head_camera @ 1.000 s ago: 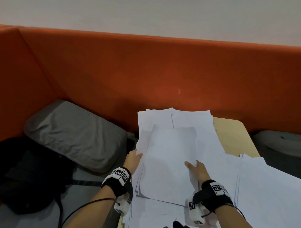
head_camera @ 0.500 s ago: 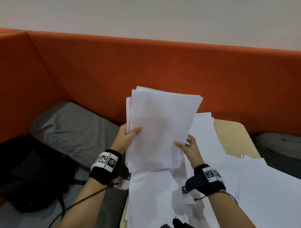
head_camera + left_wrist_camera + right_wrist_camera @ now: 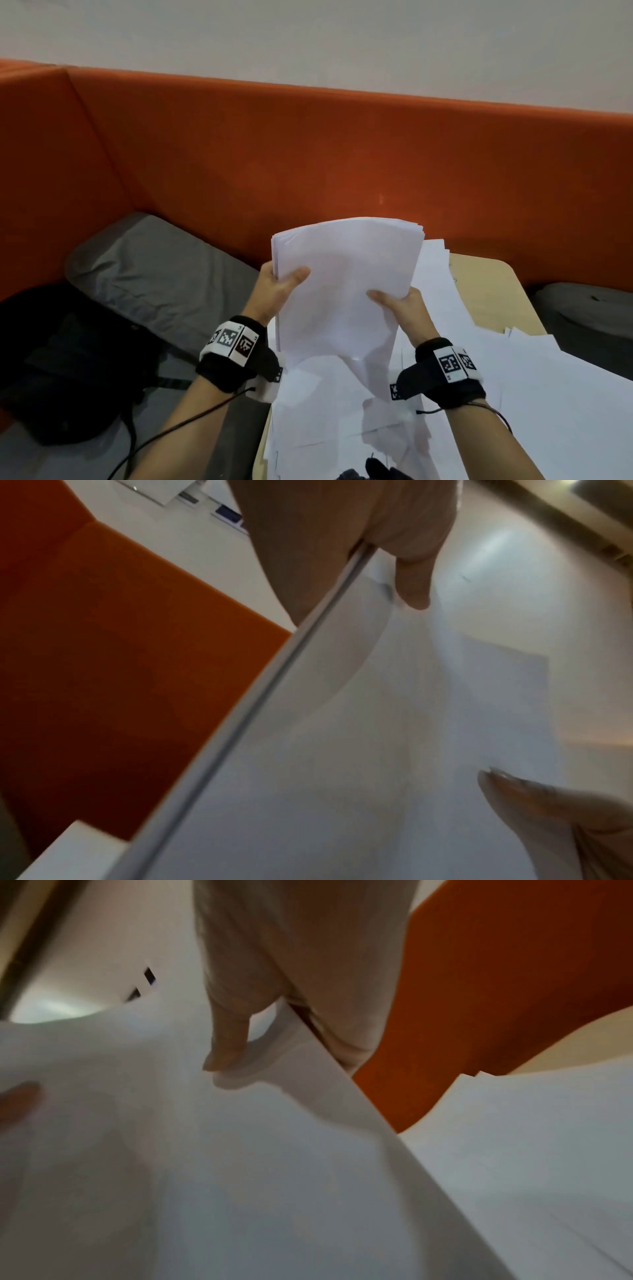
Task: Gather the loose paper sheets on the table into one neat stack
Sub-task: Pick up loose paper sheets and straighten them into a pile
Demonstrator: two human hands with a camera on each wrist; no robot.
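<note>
A bundle of white paper sheets (image 3: 346, 284) stands almost upright above the table, its lower edge down among the loose sheets. My left hand (image 3: 277, 291) grips the bundle's left edge, thumb in front; the left wrist view shows that thumb on the paper stack (image 3: 342, 723). My right hand (image 3: 400, 305) grips the right edge the same way, thumb across the front of the sheets (image 3: 205, 1150). More loose sheets (image 3: 548, 394) lie spread flat over the table (image 3: 493, 294), to the right and in front.
An orange padded partition (image 3: 308, 154) runs behind the table and along the left. A grey cushion (image 3: 154, 274) and a black bag (image 3: 61, 359) lie on the seat at the left. A grey object (image 3: 589, 308) sits at the right edge.
Both hands lifted a bundle of sheets off the table and stood it upright. The right hand now grips the edge firmly, and the bundle has come down lower.
</note>
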